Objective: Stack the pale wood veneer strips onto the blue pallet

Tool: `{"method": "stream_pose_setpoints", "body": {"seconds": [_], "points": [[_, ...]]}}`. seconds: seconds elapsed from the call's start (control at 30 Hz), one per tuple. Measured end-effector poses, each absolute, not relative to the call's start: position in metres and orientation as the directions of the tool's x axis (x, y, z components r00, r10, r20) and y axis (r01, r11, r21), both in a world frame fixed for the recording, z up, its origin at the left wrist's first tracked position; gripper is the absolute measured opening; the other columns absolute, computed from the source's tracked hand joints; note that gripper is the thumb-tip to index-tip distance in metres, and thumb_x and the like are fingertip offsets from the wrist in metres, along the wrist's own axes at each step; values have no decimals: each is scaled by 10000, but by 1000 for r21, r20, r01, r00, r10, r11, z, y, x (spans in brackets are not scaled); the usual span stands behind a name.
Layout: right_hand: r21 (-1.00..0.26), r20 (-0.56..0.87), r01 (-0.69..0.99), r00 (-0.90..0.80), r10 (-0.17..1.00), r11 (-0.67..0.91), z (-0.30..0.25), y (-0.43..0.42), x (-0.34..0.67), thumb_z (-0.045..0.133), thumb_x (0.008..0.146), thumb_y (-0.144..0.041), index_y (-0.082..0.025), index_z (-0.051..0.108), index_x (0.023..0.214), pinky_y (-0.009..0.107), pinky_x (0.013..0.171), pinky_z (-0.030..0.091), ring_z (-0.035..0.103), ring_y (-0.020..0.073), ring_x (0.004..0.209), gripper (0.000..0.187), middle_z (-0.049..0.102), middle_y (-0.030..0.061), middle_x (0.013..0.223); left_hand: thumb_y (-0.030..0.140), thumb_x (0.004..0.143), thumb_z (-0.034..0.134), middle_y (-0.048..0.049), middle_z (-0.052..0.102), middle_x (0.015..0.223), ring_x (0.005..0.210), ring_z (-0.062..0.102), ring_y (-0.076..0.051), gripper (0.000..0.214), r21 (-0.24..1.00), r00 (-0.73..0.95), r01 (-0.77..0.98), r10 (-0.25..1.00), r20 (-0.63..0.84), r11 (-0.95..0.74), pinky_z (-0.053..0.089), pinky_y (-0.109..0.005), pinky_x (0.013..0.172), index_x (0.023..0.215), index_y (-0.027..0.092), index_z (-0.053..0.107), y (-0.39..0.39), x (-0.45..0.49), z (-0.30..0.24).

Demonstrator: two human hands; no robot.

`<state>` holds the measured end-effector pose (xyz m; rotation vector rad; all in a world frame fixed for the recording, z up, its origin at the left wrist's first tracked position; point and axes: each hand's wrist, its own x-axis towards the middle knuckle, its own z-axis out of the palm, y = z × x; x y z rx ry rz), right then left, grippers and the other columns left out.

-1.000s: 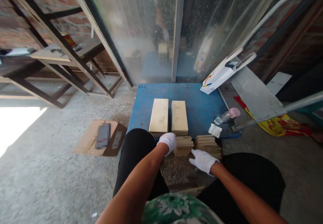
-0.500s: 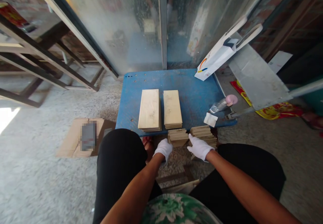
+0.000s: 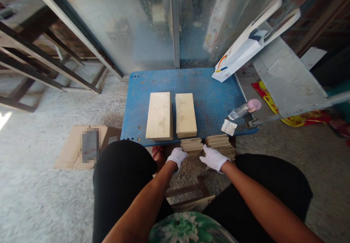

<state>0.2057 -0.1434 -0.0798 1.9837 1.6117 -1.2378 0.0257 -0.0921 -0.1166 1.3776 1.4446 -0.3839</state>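
Note:
Two low stacks of thin wooden pieces sit on the floor at the front edge of a blue platform (image 3: 213,89): a smaller stack (image 3: 191,145) and a wider one (image 3: 221,141) to its right. My left hand (image 3: 177,157), in a white glove, has its fingers curled against the left end of the smaller stack. My gloved right hand (image 3: 213,158) lies with fingers stretched out at the gap between the two stacks, touching them. On the platform lie two taller stacks of pale boards, one on the left (image 3: 159,116) and one on the right (image 3: 185,115).
A plastic bottle with a pink cap (image 3: 244,109) and a white scrap (image 3: 229,127) lie at the platform's right edge. A white paper bag (image 3: 243,51) leans at the back right. Flattened cardboard (image 3: 82,146) lies on the concrete to the left. Dusty glass panels stand behind.
My left hand slid from the top of the smaller stack down to its left end. My right hand moved in closer to the stack's right side. The view tilted downward.

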Motion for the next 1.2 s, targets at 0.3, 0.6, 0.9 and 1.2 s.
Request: {"method": "stream_pose_setpoints", "body": {"seconds": [0.3,0.6,0.9,1.2], "points": [[-293,-744,892,14,668,-345,-88,-156,204,545,914,-353,-43,499,1352,352,1020,385,528,321,1249,538,544,238,1344,269,892,557,-195,647,1114,1097,612,-301,308,281,117,941,596,-795,190,479,-313,919,1105,69,654,-120,19,-106],[-350,-689,865,21,725,-358,-106,-167,206,551,880,-224,-162,640,939,280,695,383,644,213,837,123,694,111,917,95,846,481,-157,651,1125,1095,612,-279,347,329,345,934,586,-733,-138,450,-358,1015,1142,113,659,-123,31,-90],[-530,-680,656,50,731,-537,-111,-164,207,633,804,-227,-130,664,1039,275,797,466,668,205,903,256,717,110,981,168,835,526,-200,681,949,954,653,-340,246,380,453,891,539,-710,-248,503,-441,924,949,99,733,-97,26,-78],[-813,-578,183,-372,726,-553,-85,-155,201,660,799,-567,-116,681,1095,392,1038,419,618,258,1124,540,691,143,1134,243,701,733,-30,631,633,637,605,-205,121,527,528,840,423,-737,-129,472,-268,602,805,184,750,-22,-14,-1]]}}
